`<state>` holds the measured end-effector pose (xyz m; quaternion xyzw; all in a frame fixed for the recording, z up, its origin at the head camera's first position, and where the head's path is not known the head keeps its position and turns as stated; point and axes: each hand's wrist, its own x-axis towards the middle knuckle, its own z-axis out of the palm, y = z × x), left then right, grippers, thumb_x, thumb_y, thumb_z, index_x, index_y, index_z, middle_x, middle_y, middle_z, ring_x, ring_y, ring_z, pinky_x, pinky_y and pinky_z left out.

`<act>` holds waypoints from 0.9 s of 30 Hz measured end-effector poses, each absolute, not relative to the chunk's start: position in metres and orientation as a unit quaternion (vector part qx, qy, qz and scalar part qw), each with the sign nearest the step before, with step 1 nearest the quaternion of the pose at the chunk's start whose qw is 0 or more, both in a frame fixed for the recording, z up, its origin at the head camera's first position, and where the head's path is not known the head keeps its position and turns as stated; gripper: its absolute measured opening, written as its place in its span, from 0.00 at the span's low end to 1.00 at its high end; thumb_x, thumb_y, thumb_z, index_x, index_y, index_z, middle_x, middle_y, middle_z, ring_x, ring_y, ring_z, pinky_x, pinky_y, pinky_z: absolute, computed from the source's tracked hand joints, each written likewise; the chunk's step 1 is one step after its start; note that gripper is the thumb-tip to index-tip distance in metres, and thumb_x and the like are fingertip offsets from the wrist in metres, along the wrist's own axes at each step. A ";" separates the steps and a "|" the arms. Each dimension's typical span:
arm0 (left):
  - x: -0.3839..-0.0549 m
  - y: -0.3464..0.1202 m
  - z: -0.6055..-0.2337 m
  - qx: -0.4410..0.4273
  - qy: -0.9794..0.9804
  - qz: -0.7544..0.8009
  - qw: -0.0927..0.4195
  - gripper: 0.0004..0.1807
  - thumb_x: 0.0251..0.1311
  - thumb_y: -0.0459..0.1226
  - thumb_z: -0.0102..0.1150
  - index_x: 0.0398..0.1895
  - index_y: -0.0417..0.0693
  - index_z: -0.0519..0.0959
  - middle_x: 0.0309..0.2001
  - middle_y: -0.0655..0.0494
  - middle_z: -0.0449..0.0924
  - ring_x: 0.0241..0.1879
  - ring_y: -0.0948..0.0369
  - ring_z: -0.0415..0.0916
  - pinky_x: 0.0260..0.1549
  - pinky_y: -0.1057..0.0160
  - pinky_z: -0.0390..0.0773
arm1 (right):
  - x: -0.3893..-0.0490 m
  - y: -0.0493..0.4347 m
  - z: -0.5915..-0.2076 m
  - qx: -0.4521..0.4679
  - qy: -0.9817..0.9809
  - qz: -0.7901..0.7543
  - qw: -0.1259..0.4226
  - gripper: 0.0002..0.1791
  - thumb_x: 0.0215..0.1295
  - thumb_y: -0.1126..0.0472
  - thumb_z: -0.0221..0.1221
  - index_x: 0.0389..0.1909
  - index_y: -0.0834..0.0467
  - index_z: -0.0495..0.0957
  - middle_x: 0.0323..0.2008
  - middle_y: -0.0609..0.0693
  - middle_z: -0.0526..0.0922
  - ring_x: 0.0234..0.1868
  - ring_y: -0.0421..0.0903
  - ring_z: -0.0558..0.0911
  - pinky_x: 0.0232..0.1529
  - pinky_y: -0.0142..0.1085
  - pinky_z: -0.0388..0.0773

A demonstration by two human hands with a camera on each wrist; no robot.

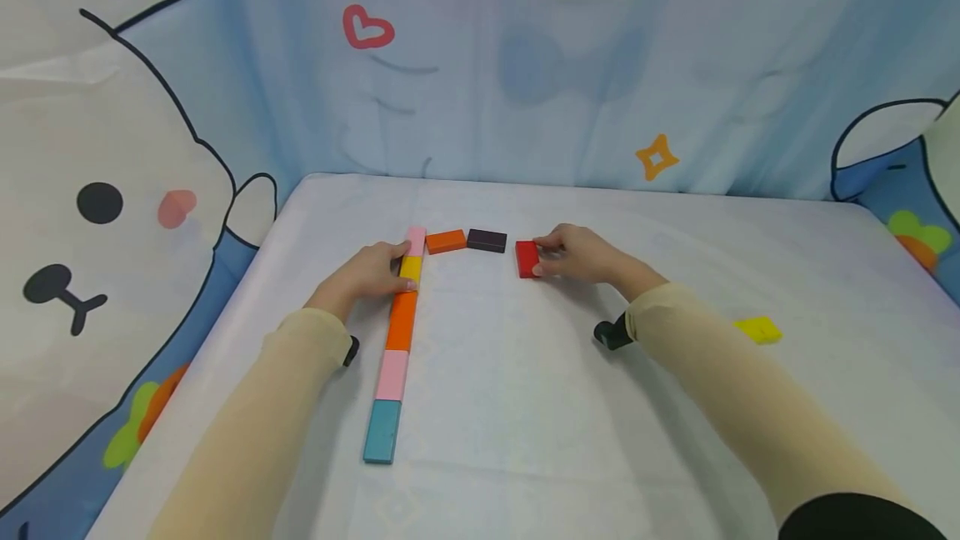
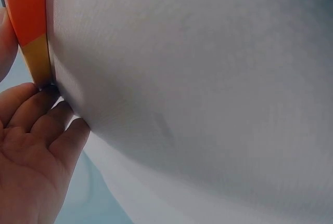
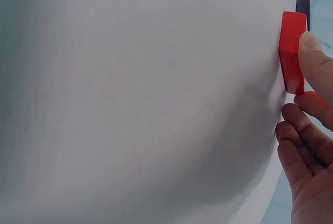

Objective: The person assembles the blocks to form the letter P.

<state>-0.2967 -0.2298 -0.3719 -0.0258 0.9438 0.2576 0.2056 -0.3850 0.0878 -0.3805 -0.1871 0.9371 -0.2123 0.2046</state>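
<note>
Currently my right hand (image 1: pixel 581 255) pinches the red block (image 1: pixel 527 259), a flat glossy rectangle, lying toward the table's far edge just right of the dark block (image 1: pixel 487 240). My left hand (image 1: pixel 372 271) presses relaxed fingers against the yellow block (image 1: pixel 409 268) in the column. Done, by my reading: six blocks run from the teal block (image 1: pixel 382 432) to the far edge; orange block (image 1: pixel 446 241) and dark block start a turn. Left: red unjoined, a loose yellow piece (image 1: pixel 759 329) near the right edge.

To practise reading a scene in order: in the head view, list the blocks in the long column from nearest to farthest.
Teal block → pink block → orange block → yellow block → pink end block.
</note>
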 end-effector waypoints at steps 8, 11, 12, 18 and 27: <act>-0.295 -0.230 -0.370 -0.020 0.944 0.258 0.205 0.43 0.70 0.42 0.62 0.82 0.49 0.52 0.81 0.42 0.54 0.80 0.46 0.53 0.79 0.46 0.56 | -0.384 0.082 -0.381 -0.202 0.934 -0.215 0.201 0.36 0.69 0.54 0.65 0.74 0.60 0.67 0.63 0.62 0.74 0.65 0.58 0.72 0.63 0.49 0.79; -0.295 -0.230 -0.369 -0.020 0.944 0.258 0.205 0.43 0.70 0.42 0.62 0.82 0.49 0.52 0.81 0.42 0.54 0.80 0.46 0.53 0.79 0.46 0.56 | -0.384 0.080 -0.381 -0.201 0.935 -0.214 0.200 0.37 0.68 0.53 0.66 0.75 0.60 0.67 0.62 0.62 0.74 0.64 0.58 0.72 0.62 0.48 0.79; -0.295 -0.230 -0.369 -0.022 0.944 0.257 0.205 0.43 0.70 0.42 0.62 0.82 0.49 0.52 0.81 0.42 0.54 0.80 0.46 0.53 0.79 0.46 0.56 | -0.385 0.080 -0.382 -0.202 0.935 -0.213 0.200 0.37 0.69 0.53 0.66 0.75 0.60 0.67 0.62 0.62 0.74 0.64 0.58 0.72 0.62 0.49 0.79; -0.296 -0.229 -0.369 -0.034 0.943 0.258 0.209 0.43 0.70 0.43 0.62 0.82 0.51 0.51 0.81 0.44 0.54 0.80 0.46 0.53 0.79 0.46 0.56 | -0.385 0.079 -0.383 -0.206 0.936 -0.208 0.193 0.36 0.68 0.53 0.66 0.74 0.59 0.68 0.63 0.63 0.74 0.64 0.58 0.72 0.62 0.49 0.79; -0.295 -0.229 -0.369 -0.023 0.943 0.260 0.205 0.43 0.70 0.42 0.62 0.82 0.49 0.52 0.81 0.43 0.54 0.80 0.46 0.53 0.79 0.47 0.56 | -0.385 0.077 -0.383 -0.200 0.937 -0.207 0.197 0.37 0.68 0.53 0.66 0.75 0.58 0.67 0.64 0.63 0.73 0.65 0.58 0.72 0.62 0.49 0.80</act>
